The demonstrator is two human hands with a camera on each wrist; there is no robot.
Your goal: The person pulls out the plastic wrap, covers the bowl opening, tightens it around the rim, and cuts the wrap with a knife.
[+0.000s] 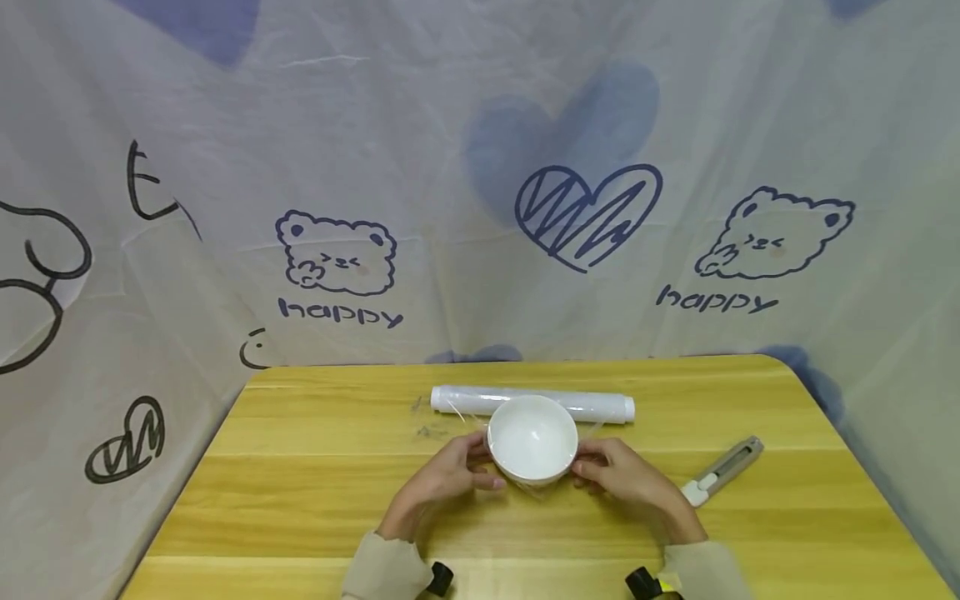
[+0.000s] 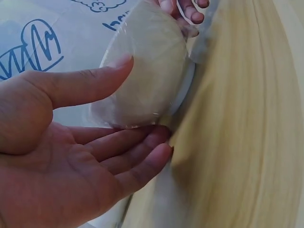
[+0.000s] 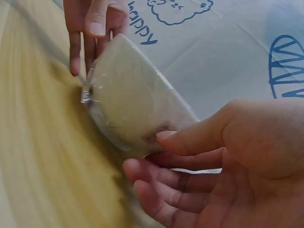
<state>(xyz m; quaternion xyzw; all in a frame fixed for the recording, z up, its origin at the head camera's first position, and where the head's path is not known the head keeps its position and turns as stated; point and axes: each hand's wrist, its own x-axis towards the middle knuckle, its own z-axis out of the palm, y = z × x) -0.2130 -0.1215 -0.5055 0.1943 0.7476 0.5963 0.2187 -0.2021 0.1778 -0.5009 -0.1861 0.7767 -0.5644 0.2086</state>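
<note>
A white bowl [image 1: 532,439] stands upright on the table, with clear plastic wrap [image 3: 116,90] drawn over its mouth and clinging to its wall. On the bowl's left side is my left hand [image 1: 453,471], its fingers relaxed and nearly straight along the wrapped wall; its thumb [image 2: 102,80] is held out apart from them. From the right, my right hand [image 1: 622,472] pinches the wrap near the bowl's side between thumb [image 3: 190,137] and forefinger. Its other fingers are loosely bent beneath. Loose wrap edges show below the bowl in the head view.
Behind the bowl lies a roll of plastic wrap [image 1: 600,407], partly hidden by it. A grey box cutter [image 1: 723,471] rests on the wooden table [image 1: 300,483] beyond my right wrist. A printed cloth [image 1: 450,208] hangs around the table's back and sides.
</note>
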